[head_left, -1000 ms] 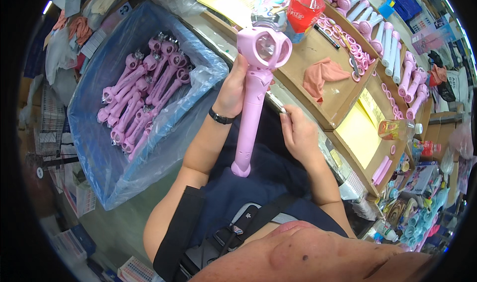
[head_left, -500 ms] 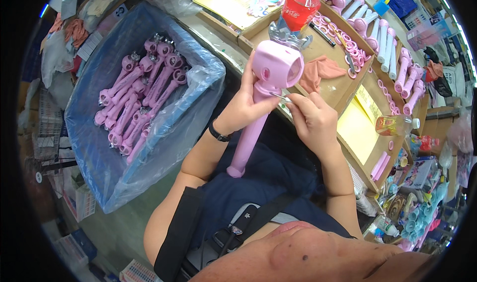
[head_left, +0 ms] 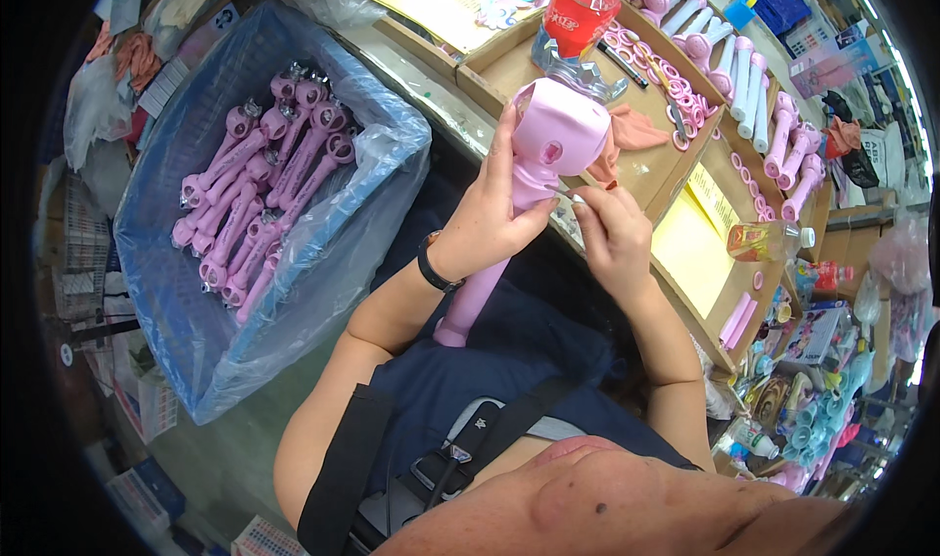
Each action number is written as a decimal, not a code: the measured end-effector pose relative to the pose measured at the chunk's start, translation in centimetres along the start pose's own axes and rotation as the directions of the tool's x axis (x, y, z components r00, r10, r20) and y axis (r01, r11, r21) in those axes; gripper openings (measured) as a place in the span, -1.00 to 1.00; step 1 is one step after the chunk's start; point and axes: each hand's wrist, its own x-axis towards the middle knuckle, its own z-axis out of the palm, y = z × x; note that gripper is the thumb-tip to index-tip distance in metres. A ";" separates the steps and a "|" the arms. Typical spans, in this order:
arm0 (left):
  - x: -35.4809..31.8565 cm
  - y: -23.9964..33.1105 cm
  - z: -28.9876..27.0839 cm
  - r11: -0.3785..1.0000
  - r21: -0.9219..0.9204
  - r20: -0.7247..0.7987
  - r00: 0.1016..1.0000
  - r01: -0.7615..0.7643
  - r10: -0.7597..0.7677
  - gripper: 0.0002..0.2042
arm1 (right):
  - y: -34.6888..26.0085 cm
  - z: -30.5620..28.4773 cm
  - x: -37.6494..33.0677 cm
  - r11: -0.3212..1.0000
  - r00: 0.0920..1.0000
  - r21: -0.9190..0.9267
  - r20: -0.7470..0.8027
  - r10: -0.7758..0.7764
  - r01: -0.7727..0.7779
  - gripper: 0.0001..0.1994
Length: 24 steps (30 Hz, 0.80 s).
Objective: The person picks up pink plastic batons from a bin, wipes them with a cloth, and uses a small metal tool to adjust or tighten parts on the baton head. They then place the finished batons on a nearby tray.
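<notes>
My left hand (head_left: 487, 221) is wrapped round the neck of a pink plastic wand (head_left: 561, 130) with a wide hollow head. The wand stands tilted, head up, its long handle running down to my lap. Beside the neck, my right hand (head_left: 617, 238) pinches a thin, dark, pointed tool (head_left: 566, 194) between thumb and fingers. Its tip reaches the collar just below the wand's head; whether it goes in is too small to tell. A round hole with a darker pink rim shows on the side of the head facing me.
A blue crate (head_left: 377, 115) lined with clear plastic holds several finished-looking pink wands at left. On the bench, a cardboard tray (head_left: 636, 179) carries pink rings (head_left: 685, 101), an orange cloth (head_left: 636, 130) and a red-labelled bottle (head_left: 580, 18). Yellow sheets (head_left: 697, 248) and another bottle (head_left: 769, 241) lie further right.
The wand has been turned in my left hand, so its open front no longer faces right and the side hole points toward me. My right hand stays at the collar with the tool.
</notes>
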 end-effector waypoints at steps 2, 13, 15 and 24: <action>-0.1 0.3 0.1 1.000 0.001 -0.001 1.000 0.018 -0.018 -0.07 | -0.2 0.0 0.0 0.965 0.983 -0.203 -0.043 -0.177 0.165 -0.92; -0.3 0.5 0.7 0.979 0.174 -0.014 0.994 -0.106 0.110 -0.10 | 0.3 -1.3 -1.0 0.717 0.835 0.434 0.354 0.421 -0.545 -0.76; -0.2 0.2 0.7 0.976 0.171 -0.006 0.991 -0.132 0.135 -0.10 | 0.3 -1.5 -1.1 0.501 0.699 0.488 0.521 0.490 -0.715 -0.71; -0.6 0.7 0.6 0.995 0.098 -0.020 1.000 0.013 -0.011 -0.07 | -0.8 -0.8 -0.9 0.926 0.977 -0.313 0.115 -0.182 0.210 -0.83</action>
